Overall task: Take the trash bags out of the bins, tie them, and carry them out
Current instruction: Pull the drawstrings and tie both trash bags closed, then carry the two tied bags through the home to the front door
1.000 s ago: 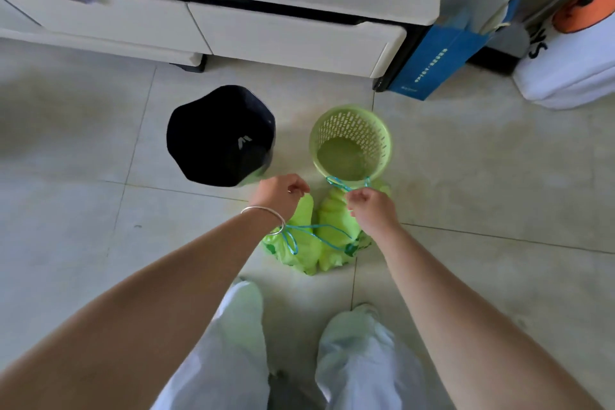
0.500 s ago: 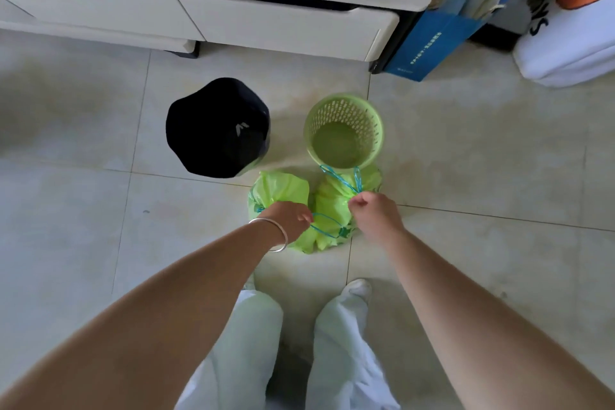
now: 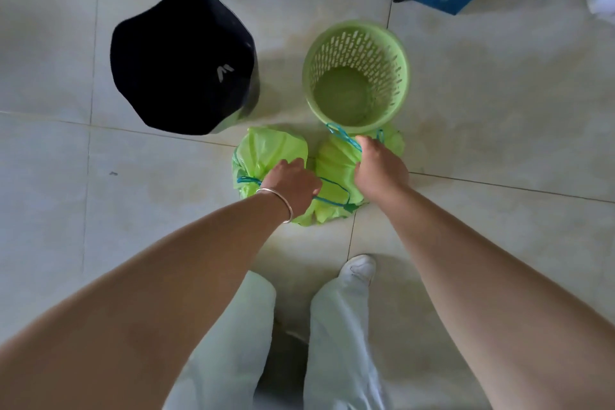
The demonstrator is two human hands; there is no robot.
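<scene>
two green trash bags [image 3: 266,151] lie side by side on the floor at frame centre, just below the green bin [image 3: 356,76]. the left hand [image 3: 291,185] clenches the left bag's neck; the right hand [image 3: 379,170] grips the right bag's blue drawstring [image 3: 342,135]. both sit directly under the hands, so lifting goes straight up.

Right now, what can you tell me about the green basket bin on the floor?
The green basket bin is round and looks like plastic, with rows of little slots through its wall and a solid bottom. It stands upright on the tiled floor with no bag inside. A dark bin stands apart on one side. A tied green trash bag lies against its near side, held by the right hand.
</scene>
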